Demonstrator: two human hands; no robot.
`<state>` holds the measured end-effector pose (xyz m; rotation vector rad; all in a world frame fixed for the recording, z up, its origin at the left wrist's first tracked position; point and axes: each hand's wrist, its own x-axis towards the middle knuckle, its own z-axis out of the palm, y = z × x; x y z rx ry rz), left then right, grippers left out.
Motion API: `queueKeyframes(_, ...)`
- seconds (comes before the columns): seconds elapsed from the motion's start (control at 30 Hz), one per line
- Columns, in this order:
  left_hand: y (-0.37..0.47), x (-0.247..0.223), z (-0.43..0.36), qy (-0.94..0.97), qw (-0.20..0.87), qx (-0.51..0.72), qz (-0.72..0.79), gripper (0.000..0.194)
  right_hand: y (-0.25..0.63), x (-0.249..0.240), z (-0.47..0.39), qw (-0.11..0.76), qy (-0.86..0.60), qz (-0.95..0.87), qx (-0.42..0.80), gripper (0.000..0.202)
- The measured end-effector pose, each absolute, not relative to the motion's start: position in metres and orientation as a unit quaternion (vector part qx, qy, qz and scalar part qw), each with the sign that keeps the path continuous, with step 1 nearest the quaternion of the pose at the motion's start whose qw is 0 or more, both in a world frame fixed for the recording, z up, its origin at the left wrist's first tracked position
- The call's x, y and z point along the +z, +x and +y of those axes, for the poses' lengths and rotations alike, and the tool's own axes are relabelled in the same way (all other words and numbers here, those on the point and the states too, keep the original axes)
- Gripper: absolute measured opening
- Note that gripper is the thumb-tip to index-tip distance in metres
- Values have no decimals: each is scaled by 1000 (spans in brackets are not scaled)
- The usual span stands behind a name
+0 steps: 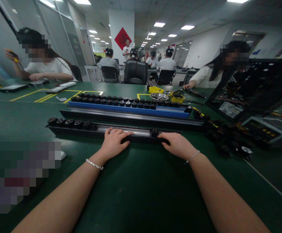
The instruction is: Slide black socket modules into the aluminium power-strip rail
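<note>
In front of me a long black rail (136, 132) with a bright metal channel lies across the table. Several black socket modules (69, 122) sit in its left end. My left hand (114, 142) rests on the middle of the rail, fingers spread over the channel and thumb at the front wall. Farther right, a single black socket module (155, 132) sits in the channel. The bent fingers of my right hand (178, 144) close at its right side, with the thumb low by the rail's front wall; part of the grip is hidden.
Behind lie another black rail (131, 116) and a blue rail (128, 108) beside rows of black modules. At right are a pile of dark connectors (228, 139), a metal-cased unit (272, 129) and a black panel (257, 87). Yellow trays (156, 90) stand farther back. Co-workers sit left and right.
</note>
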<state>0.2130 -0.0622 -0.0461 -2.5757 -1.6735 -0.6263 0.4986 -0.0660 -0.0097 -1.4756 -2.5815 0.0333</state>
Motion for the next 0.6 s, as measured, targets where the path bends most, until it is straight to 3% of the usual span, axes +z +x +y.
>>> queueKeyframes(0.6,214,-44,-63,-821,12,-192,-538,39,506,-6,-65,74,-491,-868,3,33)
